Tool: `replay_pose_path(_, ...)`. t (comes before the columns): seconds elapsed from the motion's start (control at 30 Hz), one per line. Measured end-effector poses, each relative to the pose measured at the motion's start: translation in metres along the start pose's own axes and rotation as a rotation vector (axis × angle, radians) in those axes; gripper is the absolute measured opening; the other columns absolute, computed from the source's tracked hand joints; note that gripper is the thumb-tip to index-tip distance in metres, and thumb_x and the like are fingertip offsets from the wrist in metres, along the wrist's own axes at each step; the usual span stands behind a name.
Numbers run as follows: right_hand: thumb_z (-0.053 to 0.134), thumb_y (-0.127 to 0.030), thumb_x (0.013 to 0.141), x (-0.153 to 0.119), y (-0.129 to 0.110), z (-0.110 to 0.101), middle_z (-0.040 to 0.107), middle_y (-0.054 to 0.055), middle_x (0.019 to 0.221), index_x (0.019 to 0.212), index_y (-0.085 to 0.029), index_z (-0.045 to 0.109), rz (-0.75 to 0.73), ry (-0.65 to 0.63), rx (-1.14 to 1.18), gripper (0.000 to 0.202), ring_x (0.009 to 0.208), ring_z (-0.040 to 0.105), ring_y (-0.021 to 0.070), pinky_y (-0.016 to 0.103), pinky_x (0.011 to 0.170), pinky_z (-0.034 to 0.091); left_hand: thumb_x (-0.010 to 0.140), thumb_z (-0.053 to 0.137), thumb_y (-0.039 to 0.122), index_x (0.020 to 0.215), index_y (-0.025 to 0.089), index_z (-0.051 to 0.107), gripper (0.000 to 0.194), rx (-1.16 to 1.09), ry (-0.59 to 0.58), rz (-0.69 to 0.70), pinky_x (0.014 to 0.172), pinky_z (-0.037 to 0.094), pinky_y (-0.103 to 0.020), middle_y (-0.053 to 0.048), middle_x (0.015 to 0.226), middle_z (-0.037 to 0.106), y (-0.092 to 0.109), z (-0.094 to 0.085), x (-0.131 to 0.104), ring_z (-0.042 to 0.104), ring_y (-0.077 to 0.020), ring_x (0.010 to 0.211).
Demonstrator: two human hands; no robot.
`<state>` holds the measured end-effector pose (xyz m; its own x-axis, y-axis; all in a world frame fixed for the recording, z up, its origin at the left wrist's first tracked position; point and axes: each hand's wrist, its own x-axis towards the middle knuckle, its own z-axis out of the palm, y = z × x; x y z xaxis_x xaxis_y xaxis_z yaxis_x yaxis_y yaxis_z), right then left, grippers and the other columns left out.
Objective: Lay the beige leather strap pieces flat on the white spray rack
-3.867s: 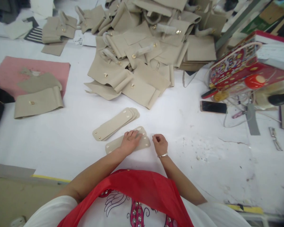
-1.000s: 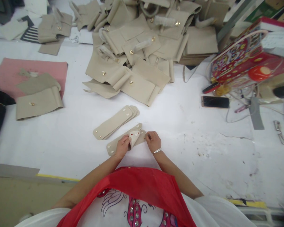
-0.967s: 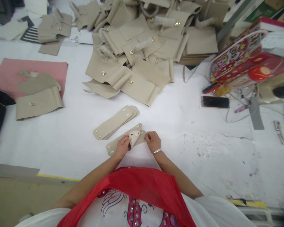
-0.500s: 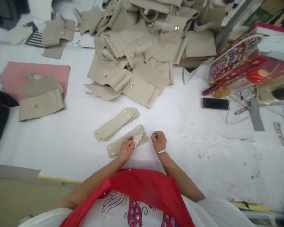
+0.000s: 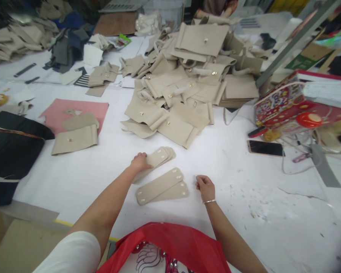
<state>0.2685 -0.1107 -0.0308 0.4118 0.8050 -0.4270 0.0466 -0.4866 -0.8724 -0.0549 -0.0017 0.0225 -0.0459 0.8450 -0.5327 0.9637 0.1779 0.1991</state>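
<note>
Found short stack of beige, round-ended, leather-like strips (image 5: 160, 156) lying near middle of white tabletop (image 5: 230, 239), slanted, fanned at right end. Saw small white tabs (image 5: 160, 151) on right end of top piece.

Had left hand (image 5: 141, 162) laid over left part of stack, touching, thumb on top; couldn't tell if gripping or just resting.

Just nearer the body, found two more beige round-ended strips (image 5: 159, 186), overlapping at left ends, splayed at right ends. Saw white tabs on both of these too.

Had right hand (image 5: 205, 186) just right of that pair, clear of it, fingers curled in and tips drawn together; couldn't tell if anything small was pinched there. Noted silver bracelet (image 5: 209, 201) on that wrist.

Beyond stack, saw big loose heap of beige leather-like bag pieces (image 5: 176, 127), some with gold-coloured clasps. Off left, spotted beige folded panel (image 5: 76, 142) with one clasp, partly over pink flat sheet (image 5: 98, 112), near black bulky item (image 5: 14, 148).

Off right, saw black-screened phone (image 5: 265, 148), tangle of pale cables (image 5: 284, 165), grey flat strip (image 5: 325, 167) and red printed box-like bag (image 5: 280, 98). At far edge, caught part of another person (image 5: 230, 7).
</note>
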Motion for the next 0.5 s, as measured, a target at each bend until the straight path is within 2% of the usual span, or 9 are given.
replay_pose_path(0.07, 0.068, -0.046, 0.065, 0.001, 0.001, -0.001, 0.058, -0.003, 0.052, 0.079, -0.017, 0.063, 0.015, -0.016, 0.023, 0.033, 0.043, 0.051, 0.0101, 0.023, 0.043, 0.046, 0.054, 0.076, 0.053, 0.121, 0.016, 0.048, 0.081, 0.037, -0.159, 0.000, 0.089, 0.043, -0.039, -0.015, 0.122, 0.054, -0.001, -0.009, 0.012, 0.053, -0.0329, 0.110)
replay_pose_path(0.13, 0.069, -0.046, 0.064, 0.000, 0.002, -0.002, 0.058, -0.004, 0.052, 0.078, -0.017, 0.062, 0.024, -0.025, 0.043, 0.034, 0.044, 0.051, 0.0101, 0.023, 0.044, 0.046, 0.055, 0.076, 0.052, 0.118, 0.015, 0.049, 0.078, 0.042, -0.218, 0.022, 0.089, 0.043, -0.037, -0.015, 0.120, 0.057, 0.002, -0.010, 0.015, 0.055, -0.0318, 0.108)
replay_pose_path(0.23, 0.070, -0.047, 0.062, -0.001, 0.000, -0.002, 0.058, -0.003, 0.051, 0.078, -0.017, 0.063, 0.031, -0.031, 0.073, 0.035, 0.044, 0.051, 0.0105, 0.023, 0.044, 0.046, 0.059, 0.074, 0.049, 0.111, 0.014, 0.053, 0.066, 0.038, -0.186, 0.041, 0.087, 0.043, -0.035, -0.018, 0.121, 0.056, 0.010, -0.007, 0.008, 0.055, -0.0316, 0.108)
replay_pose_path(0.37, 0.072, -0.044, 0.061, -0.002, -0.001, -0.002, 0.059, -0.004, 0.052, 0.077, -0.016, 0.063, 0.044, -0.034, 0.115, 0.034, 0.046, 0.051, 0.0096, 0.022, 0.044, 0.046, 0.060, 0.075, 0.039, 0.107, 0.013, 0.052, 0.057, -0.018, -0.134, 0.042, 0.080, 0.046, -0.034, -0.017, 0.112, 0.060, 0.017, -0.008, -0.007, 0.058, -0.0304, 0.100)
replay_pose_path(0.43, 0.073, -0.042, 0.060, -0.003, -0.001, -0.002, 0.059, -0.004, 0.052, 0.077, -0.016, 0.063, 0.055, -0.036, 0.140, 0.033, 0.046, 0.052, 0.0088, 0.021, 0.045, 0.046, 0.057, 0.077, 0.032, 0.105, 0.015, 0.053, 0.057, -0.124, -0.084, 0.042, 0.080, 0.046, -0.035, -0.014, 0.107, 0.063, 0.014, -0.019, -0.014, 0.059, -0.0301, 0.097)
replay_pose_path(0.5, 0.074, -0.041, 0.058, -0.003, 0.000, -0.003, 0.059, -0.004, 0.053, 0.077, -0.016, 0.063, 0.066, -0.040, 0.173, 0.033, 0.048, 0.052, 0.0085, 0.020, 0.046, 0.046, 0.055, 0.078, 0.026, 0.099, 0.014, 0.056, 0.050, -0.402, -0.024, 0.011, 0.078, 0.048, -0.036, -0.012, 0.099, 0.066, 0.008, -0.037, -0.019, 0.061, -0.0289, 0.091)
